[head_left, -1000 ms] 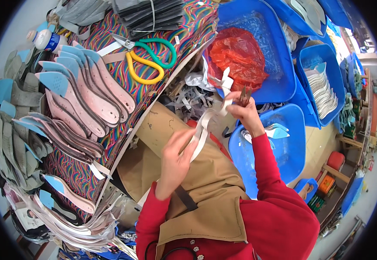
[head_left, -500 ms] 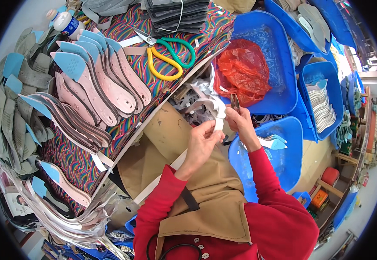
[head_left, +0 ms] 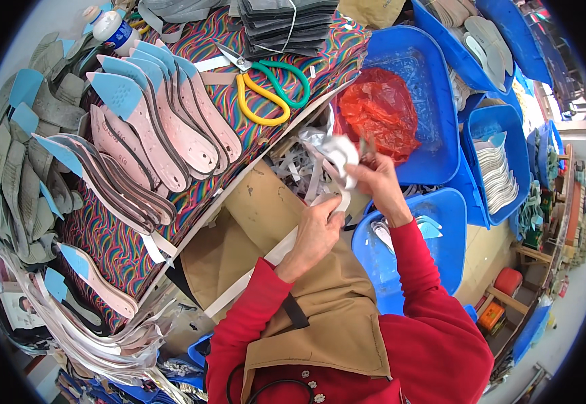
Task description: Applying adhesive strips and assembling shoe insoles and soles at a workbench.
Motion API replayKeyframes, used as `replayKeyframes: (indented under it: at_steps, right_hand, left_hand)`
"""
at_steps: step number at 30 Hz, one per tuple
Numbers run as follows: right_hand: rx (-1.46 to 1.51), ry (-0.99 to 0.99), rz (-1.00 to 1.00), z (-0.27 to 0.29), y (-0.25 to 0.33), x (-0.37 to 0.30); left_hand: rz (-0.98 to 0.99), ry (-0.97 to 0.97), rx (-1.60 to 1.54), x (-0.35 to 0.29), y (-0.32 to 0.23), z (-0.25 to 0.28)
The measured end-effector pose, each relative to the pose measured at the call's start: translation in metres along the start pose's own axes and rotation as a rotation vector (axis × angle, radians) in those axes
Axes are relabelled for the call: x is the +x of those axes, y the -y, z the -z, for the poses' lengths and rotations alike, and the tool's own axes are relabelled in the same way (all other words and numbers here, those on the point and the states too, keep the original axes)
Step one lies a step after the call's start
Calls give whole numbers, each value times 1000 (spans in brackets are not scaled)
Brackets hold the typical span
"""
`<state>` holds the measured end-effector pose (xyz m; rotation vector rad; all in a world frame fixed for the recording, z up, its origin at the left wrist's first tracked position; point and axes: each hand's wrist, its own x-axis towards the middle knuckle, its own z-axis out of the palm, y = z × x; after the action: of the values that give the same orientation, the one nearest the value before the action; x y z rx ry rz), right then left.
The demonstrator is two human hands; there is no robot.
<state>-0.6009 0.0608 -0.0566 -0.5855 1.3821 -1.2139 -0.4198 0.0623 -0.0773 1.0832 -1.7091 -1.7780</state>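
Observation:
My left hand (head_left: 320,232) pinches the lower end of a long white strip (head_left: 341,200) over my lap. My right hand (head_left: 377,180) grips small scissors (head_left: 365,147) together with a crumpled white wad of that strip (head_left: 340,151). Both hands meet just in front of the table edge, above a brown apron (head_left: 320,310) and beside a pile of white and grey offcuts (head_left: 300,168). A red plastic bag (head_left: 379,111) lies in the blue tub just beyond my right hand.
Rows of pink and blue insoles (head_left: 152,128) lie on the striped tablecloth (head_left: 266,74) with large yellow and green scissors (head_left: 269,91). Grey insoles (head_left: 17,168) fan out at left. Blue tubs (head_left: 441,242) with white soles (head_left: 498,172) stand at right. A glue bottle (head_left: 115,28) sits far left.
Both hands have come together and risen toward the table edge. The strip, held long and stretched a second ago, is now gathered into a wad at my right hand.

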Motion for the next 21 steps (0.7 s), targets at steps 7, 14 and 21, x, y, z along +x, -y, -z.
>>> replayKeyframes:
  at_steps: [7, 14, 21]
  right_hand:
    - [8, -354, 424, 63, 48, 44]
    - [-270, -694, 830, 149, 163, 87]
    - [-146, -480, 851, 166, 242, 72]
  left_hand:
    - [-157, 309, 592, -12, 9, -16]
    - [-257, 411, 755, -17, 21, -27]
    - [-328, 260, 750, -15, 19, -39]
